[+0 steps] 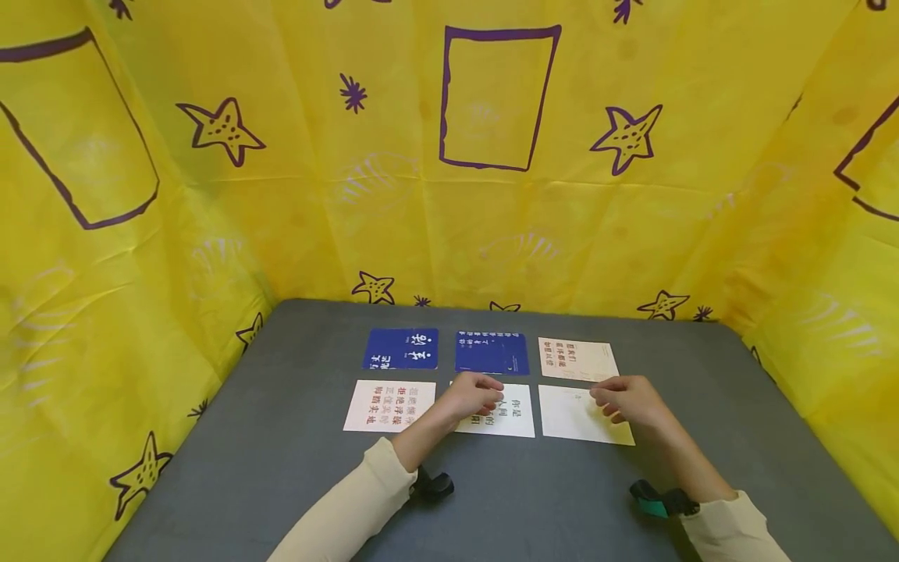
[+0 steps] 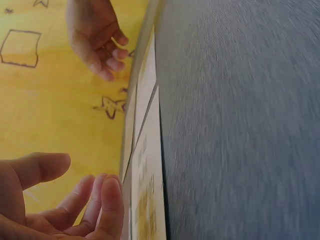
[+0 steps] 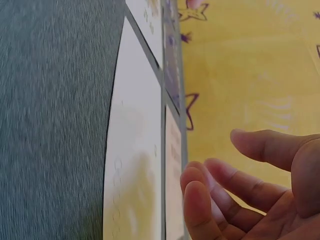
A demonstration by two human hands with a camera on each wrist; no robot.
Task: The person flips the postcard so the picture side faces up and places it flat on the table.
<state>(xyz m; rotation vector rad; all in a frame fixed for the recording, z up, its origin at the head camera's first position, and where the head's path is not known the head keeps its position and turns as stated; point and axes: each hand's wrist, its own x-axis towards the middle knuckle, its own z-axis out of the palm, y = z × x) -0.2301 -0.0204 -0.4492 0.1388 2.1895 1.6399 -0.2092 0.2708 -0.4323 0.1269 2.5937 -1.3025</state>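
Note:
My left hand (image 1: 474,396) hovers over the white card with dark lettering (image 1: 518,421) in the middle of the near row. Its fingers are loosely bent, thumb apart from them, with nothing between. Over the near-right white card (image 1: 572,421), mostly blank with a faint yellow patch, my right hand (image 1: 627,398) hangs in much the same way. In the right wrist view the right fingers (image 3: 197,200) are relaxed and hold nothing. The left wrist view shows the left thumb and fingers (image 2: 112,200) spread apart beside the cards.
A white card with red and grey lettering (image 1: 389,406) lies at near left. Behind are two blue cards, one left (image 1: 382,343) and one middle (image 1: 492,363), and a cream card (image 1: 597,355) at right. Yellow patterned cloth (image 1: 393,211) walls the grey table (image 1: 534,499) on three sides.

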